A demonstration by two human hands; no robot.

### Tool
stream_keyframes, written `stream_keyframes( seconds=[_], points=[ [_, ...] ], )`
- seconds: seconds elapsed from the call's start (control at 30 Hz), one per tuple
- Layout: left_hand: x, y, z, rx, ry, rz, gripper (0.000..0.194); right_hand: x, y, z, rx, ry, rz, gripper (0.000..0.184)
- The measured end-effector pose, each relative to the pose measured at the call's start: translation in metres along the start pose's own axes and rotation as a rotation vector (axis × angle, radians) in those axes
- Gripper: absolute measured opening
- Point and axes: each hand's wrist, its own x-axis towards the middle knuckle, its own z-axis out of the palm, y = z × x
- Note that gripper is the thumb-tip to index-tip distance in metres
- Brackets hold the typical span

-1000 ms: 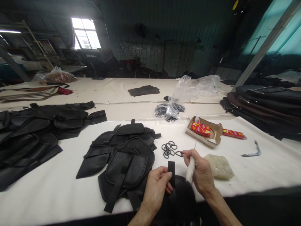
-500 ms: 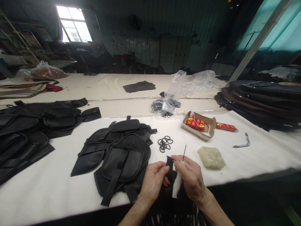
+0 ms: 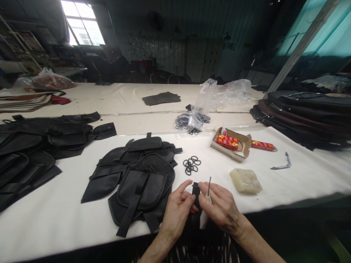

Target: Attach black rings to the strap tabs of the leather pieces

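Near the table's front edge, my left hand pinches a narrow black strap between thumb and bent fingers, its index finger raised. A thin dark ring or bar appears at the strap's top end; its full shape is hidden. My right hand is closed around an awl with a pale handle, its metal spike pointing up. The fingertips of that hand also touch the strap's top. Just beyond my hands lie several black D-rings. Black leather-like pouch pieces with straps are piled to the left.
A yellowish block sits right of my hands. Behind it stand an open cardboard box with red packets and a bent grey tool. A plastic bag of rings lies farther back. Black pieces and stacked bags flank the table.
My left index finger has lifted off the strap's top. My right hand has shifted slightly left, and the awl with it. The camera view has moved a little.
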Motion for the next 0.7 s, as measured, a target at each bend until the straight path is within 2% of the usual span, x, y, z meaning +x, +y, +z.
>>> stream_keyframes(
  seconds=[0.13, 0.33, 0.5, 0.57, 0.63, 0.7],
  points=[
    [0.0, 0.002, 0.002, -0.033, 0.05, -0.005, 0.056, -0.002, -0.005, 0.0, 0.048, 0.004, 0.017, 0.018],
    [0.0, 0.001, 0.003, -0.032, 0.067, 0.001, 0.038, -0.008, -0.012, 0.002, 0.266, -0.007, 0.298, 0.02],
    [0.0, 0.001, 0.002, 0.004, 0.069, 0.034, 0.035, -0.013, -0.021, 0.006, 0.346, 0.035, 0.669, 0.009],
    [0.0, 0.0, 0.002, 0.017, 0.069, 0.044, 0.033, -0.012, -0.025, 0.008, 0.513, 0.02, 0.903, 0.006],
    [0.0, 0.0, 0.002, 0.027, 0.071, 0.048, 0.029, -0.008, -0.029, 0.01, 0.779, 0.029, 1.158, 0.013],
    [0.0, 0.0, 0.003, 0.037, 0.065, 0.046, 0.022, -0.005, -0.031, 0.011, 0.973, 0.067, 1.307, 0.022]
  ],
)
